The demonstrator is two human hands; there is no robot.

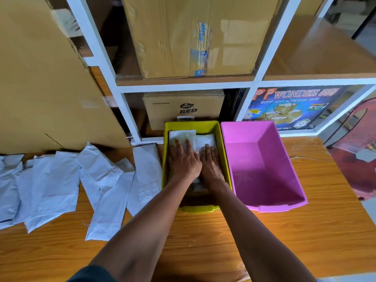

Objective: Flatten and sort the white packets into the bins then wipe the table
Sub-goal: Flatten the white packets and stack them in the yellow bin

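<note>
The wooden table (pixel 203 241) carries white packets (pixel 50 180), a yellow bin (pixel 195 125) and a pink bin (pixel 264 169).

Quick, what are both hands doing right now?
Left hand: open, fingers flat, pressing the white packets in the yellow bin.
Right hand: open, pressing there too.

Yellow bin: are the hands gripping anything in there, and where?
Nothing is gripped. The left hand and right hand press flat, fingers straight, on the white paper packets inside the yellow plastic bin.
</note>
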